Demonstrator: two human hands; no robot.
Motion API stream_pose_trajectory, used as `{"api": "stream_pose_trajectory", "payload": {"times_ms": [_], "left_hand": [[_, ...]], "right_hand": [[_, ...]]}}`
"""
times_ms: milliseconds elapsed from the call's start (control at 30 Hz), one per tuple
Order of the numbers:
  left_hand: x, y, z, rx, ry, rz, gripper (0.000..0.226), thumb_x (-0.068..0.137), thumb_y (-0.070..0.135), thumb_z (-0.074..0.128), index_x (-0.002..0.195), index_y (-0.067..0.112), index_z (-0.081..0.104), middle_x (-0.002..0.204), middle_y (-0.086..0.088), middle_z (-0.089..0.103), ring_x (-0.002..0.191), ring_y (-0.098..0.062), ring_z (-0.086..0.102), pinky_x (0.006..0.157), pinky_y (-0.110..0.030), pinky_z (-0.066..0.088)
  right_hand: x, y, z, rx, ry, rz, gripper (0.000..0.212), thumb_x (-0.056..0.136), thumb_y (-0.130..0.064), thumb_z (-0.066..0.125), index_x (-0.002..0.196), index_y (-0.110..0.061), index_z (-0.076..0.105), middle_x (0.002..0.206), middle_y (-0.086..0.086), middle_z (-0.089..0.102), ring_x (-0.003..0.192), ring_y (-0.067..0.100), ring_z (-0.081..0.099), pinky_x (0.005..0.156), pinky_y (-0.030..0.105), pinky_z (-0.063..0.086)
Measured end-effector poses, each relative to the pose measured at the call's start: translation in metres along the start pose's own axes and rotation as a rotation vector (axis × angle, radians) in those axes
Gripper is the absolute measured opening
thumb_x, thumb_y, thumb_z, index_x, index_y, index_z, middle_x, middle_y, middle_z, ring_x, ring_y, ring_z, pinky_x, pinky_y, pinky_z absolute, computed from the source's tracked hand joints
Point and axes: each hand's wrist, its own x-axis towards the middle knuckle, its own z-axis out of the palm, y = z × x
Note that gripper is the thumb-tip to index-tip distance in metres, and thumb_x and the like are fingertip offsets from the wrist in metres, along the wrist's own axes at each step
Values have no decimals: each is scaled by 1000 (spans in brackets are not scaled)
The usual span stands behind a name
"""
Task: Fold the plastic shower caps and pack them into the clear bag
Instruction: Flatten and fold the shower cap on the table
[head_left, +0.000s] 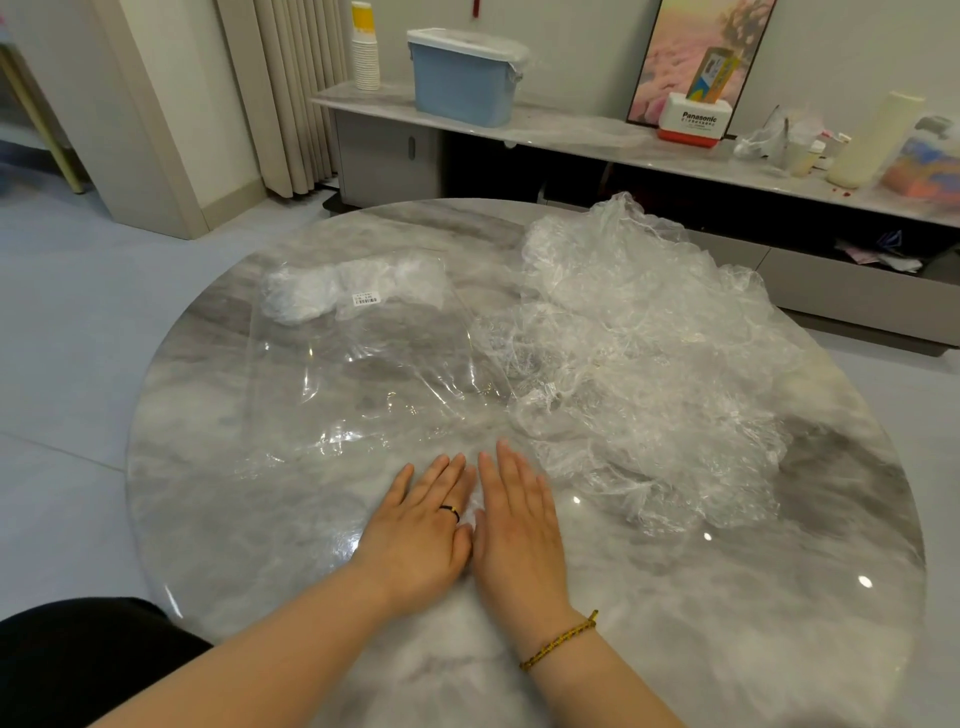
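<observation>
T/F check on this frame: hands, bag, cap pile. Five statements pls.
1. The left hand and right hand lie flat, side by side, with fingers straight. True.
2. The right hand grips a cap pulled from the pile. False: its fingers are straight and it grips nothing.
3. The clear bag lies to the left of the loose cap pile. True.
4. The clear bag is empty. False: folded white caps sit at its far end.
5. The ring is on the right hand. False: the ring is on the left hand, and the right wrist wears a bracelet.
</observation>
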Motion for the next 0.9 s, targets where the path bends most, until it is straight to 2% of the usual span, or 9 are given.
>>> {"api": "stream_pose_trajectory", "payload": {"times_ms": [100, 333, 400, 467, 500, 567, 633, 800, 900], "left_hand": [[0, 0, 0, 12, -8, 8, 104, 48, 43, -26, 147, 14, -11, 155, 3, -16, 141, -8, -18, 109, -29, -18], [0, 1, 0, 25, -27, 8, 103, 48, 43, -27, 146, 16, -13, 154, 4, -18, 139, -6, -21, 108, -29, -19], [0, 1, 0, 30, -42, 7, 103, 48, 44, -27, 146, 16, -14, 154, 4, -18, 140, -8, -20, 108, -29, -19], [1, 0, -1, 14, -52, 12, 104, 48, 46, -26, 146, 16, -14, 154, 5, -19, 140, -8, -20, 109, -29, -19], [1, -2, -1, -4, -58, 19, 105, 47, 48, -24, 146, 17, -13, 153, 7, -20, 140, -8, -20, 109, -29, -19], [0, -6, -4, -64, -63, 37, 106, 46, 52, -19, 147, 18, -11, 151, 11, -20, 141, -6, -17, 108, -25, -18], [-5, -13, -9, -146, -34, 27, 106, 48, 53, -13, 148, 21, -5, 154, 9, -11, 142, -4, -9, 108, -21, -15], [-21, -27, -42, -335, 128, 20, 71, 74, 51, 20, 130, 22, 51, 140, 10, 44, 128, -6, 40, 96, -8, 21], [-33, -42, -69, -294, 252, -37, 33, 94, 37, 39, 117, 26, 60, 119, 18, 54, 114, -5, 50, 81, -11, 30]], "right_hand": [[-1, 2, -2, -26, -58, -46, 49, 73, -23, 35, 113, -15, 62, 112, 1, 68, 108, 19, 62, 106, 27, 12], [-1, 2, -1, -17, -280, 7, 50, 73, -28, 31, 98, -16, 74, 106, -3, 70, 101, 13, 66, 96, 29, 30], [-3, 4, -7, -10, -345, -3, 72, 74, -35, 13, 123, -9, 59, 133, 5, 54, 126, 18, 49, 113, 32, 12], [-2, 10, -9, 41, -248, -77, 91, 66, -43, -10, 146, -12, 21, 155, 3, 12, 144, 16, 7, 109, 24, -16], [-2, 13, -9, 66, -217, -125, 87, 69, -45, -8, 148, -16, 15, 156, 1, 5, 144, 15, 1, 106, 21, -15], [-4, 13, -20, 247, -121, -106, 65, 79, -40, 22, 139, -17, 33, 150, 8, 28, 141, 20, 22, 111, 24, 7], [-6, 18, -24, 301, -26, -213, 38, 76, -32, 43, 111, -20, 49, 123, 10, 59, 122, 22, 45, 105, 33, 35], [-13, 25, -31, -5, -63, -480, 29, 64, -44, 46, 72, -29, 69, 85, -13, 70, 81, 6, 68, 78, 26, 54], [-5, 17, -27, -49, -42, -438, 34, 35, -36, 81, 65, -26, 69, 66, -11, 67, 61, 4, 65, 68, 21, 54]]}}
